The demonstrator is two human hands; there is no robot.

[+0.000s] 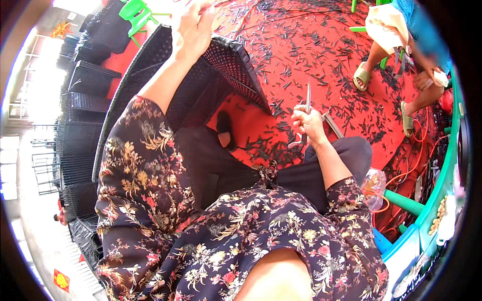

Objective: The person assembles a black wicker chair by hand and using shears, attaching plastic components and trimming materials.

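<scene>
My right hand (310, 125) is closed around scissors (308, 96); their narrow blades point up and away, and a handle loop shows below the fist. A grey metal piece (332, 124) shows just right of that hand, by my knee; its kind is unclear. My left hand (192, 31) is raised at the top edge of the view, over a black woven wicker piece (145, 75) that stands tilted in front of me. Its fingers look stretched and apart, though glare washes out the tips. Whether it touches the wicker cannot be seen.
Black offcuts litter the red floor (291, 45). Stacked black wicker pieces (90, 105) line the left. A green chair (135, 17) stands at the far left. Another person's sandalled foot (361, 78) is at right. A teal table (434, 220) and orange cords (419, 165) lie nearer.
</scene>
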